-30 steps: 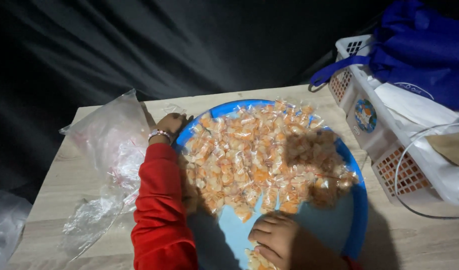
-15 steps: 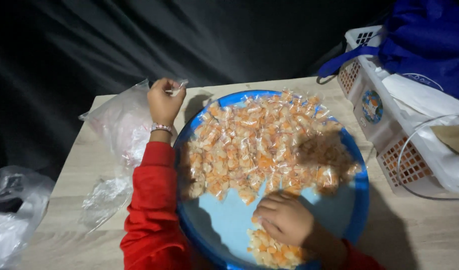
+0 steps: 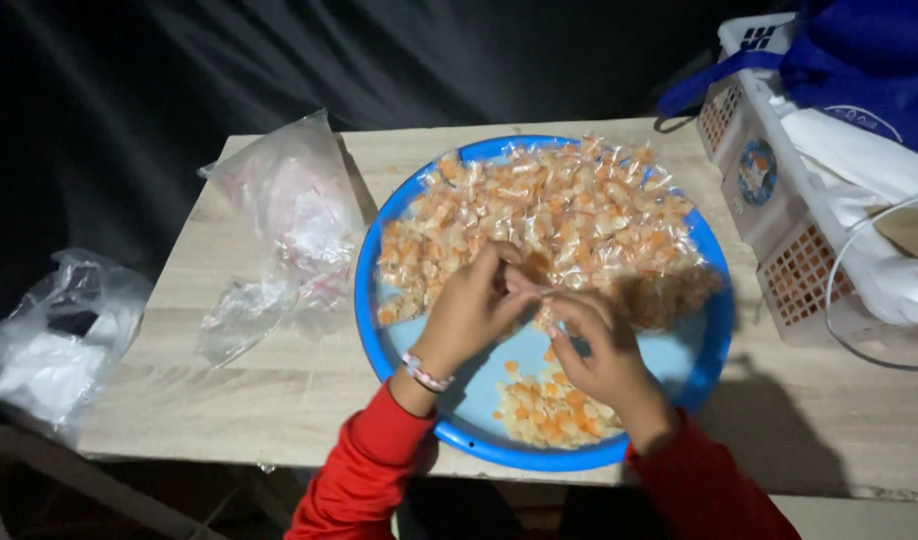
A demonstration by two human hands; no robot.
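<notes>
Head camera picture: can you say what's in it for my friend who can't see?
Two hands, left hand and right hand, meet over a blue tray of small orange snack packets. Clear plastic bags lie left on the wooden table.

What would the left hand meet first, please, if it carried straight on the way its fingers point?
Probably the right hand: the left hand points right and slightly away, fingertips almost touching it. Beyond lie the small packets on the blue tray.

Over the middle of the round blue tray [image 3: 374, 340], the left hand [image 3: 469, 310] and right hand [image 3: 599, 345] meet fingertip to fingertip, pinching a small clear packet [image 3: 532, 292]. Filled orange packets [image 3: 569, 220] cover the tray's far half; loose snacks [image 3: 549, 410] lie near its front rim. Empty clear bags [image 3: 289, 215] lie near the tabletop's left edge.
</notes>
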